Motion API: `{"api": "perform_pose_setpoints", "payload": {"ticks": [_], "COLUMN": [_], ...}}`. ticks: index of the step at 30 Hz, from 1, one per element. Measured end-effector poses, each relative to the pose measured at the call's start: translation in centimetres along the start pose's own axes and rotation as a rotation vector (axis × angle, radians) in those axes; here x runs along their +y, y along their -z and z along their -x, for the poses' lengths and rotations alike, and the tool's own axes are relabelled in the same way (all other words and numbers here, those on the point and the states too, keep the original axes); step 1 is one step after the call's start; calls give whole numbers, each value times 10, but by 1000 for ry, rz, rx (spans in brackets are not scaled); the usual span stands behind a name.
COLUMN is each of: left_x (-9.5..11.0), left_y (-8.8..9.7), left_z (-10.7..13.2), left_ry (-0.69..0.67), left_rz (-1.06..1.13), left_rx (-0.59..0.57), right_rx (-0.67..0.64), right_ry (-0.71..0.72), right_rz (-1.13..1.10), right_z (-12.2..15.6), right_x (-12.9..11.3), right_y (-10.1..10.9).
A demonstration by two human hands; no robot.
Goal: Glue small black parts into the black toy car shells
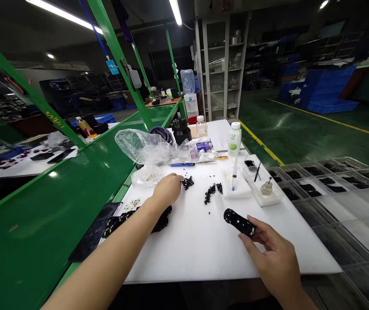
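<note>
My right hand grips one end of a long black rounded part with pale dots, between thumb and fingers, raised over the white table. My left hand is closed, its fingertips at a small heap of tiny black pieces; whatever they pinch is too small to make out. Between the hands lies a second, looser heap of black pieces. Beneath my left forearm sit more black parts with pale spots, partly hidden, beside scattered cream-coloured bits.
A syringe stands on a white block beside a clear tray holding a small jar. Behind are a white bottle, plastic bags and a blue cutter. Compartment trays flank the right; a green partition, the left.
</note>
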State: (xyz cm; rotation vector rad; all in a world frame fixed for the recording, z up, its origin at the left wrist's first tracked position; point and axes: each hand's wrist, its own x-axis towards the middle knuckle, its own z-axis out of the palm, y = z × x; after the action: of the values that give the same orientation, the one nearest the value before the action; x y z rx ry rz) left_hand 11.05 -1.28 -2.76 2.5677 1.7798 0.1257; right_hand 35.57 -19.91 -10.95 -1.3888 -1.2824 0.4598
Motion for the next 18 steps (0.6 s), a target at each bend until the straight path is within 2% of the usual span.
{"api": "perform_pose_setpoints", "payload": {"ticks": [2, 4, 10, 14, 18], "left_x": [-8, -6, 7, 0, -12], "left_y": [-2, -7, -16, -9, 5], "left_z": [-9, -10, 17, 38, 46], "left_ry": [-71, -143, -214, -231, -220], "left_rz": [-21, -43, -100, -112, -114], "left_rx": [-66, -116, -168, -188, -189], "right_rx": [1, -4, -24, -27, -24], "right_ry": [5, 0, -17, -17, -7], "right_rz": [2, -12, -41, -43, -55], "right_z": [-1, -1, 1, 3, 3], "right_x": [1, 2, 5, 5, 4], "right_y": [0, 1, 3, 3, 3]}}
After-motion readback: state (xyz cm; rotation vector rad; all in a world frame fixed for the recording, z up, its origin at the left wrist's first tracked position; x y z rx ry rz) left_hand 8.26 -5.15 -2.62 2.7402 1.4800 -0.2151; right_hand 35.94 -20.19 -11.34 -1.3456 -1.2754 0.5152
